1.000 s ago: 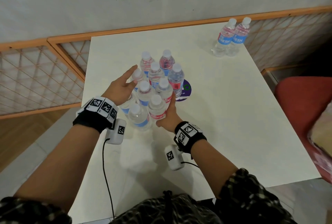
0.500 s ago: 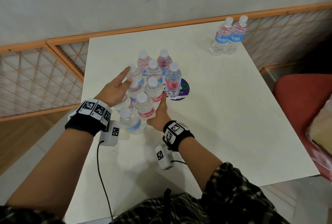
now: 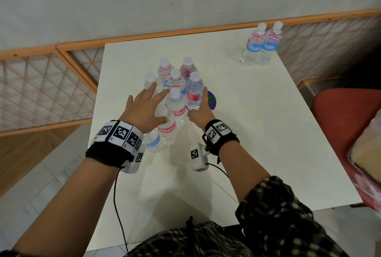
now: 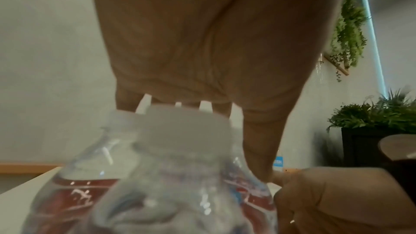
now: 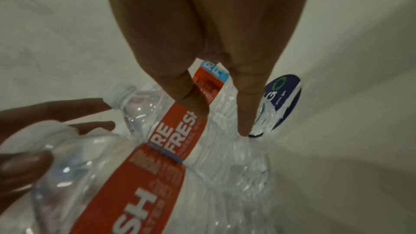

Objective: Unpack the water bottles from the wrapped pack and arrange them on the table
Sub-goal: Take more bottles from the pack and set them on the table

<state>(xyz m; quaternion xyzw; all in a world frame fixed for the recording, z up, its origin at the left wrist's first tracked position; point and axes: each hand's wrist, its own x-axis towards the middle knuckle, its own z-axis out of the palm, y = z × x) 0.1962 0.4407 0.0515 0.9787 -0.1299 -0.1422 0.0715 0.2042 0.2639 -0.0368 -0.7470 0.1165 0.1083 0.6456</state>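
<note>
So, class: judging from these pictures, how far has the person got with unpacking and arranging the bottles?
Done: two bottles stand apart at the table's far right corner. In hand: the left hand and right hand, fingers straight, flank the cluster of bottles at mid-table. Left: spacing out that cluster.

white table [image 3: 257,133]: cluster of water bottles [image 3: 177,91] at centre, purple sticker [image 3: 212,101] beside it, bottle pair [image 3: 260,45] at two o'clock.

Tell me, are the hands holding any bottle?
No. The left hand is spread flat over the bottle tops, and the right hand presses straight fingers against the side of the bottle cluster.
</note>
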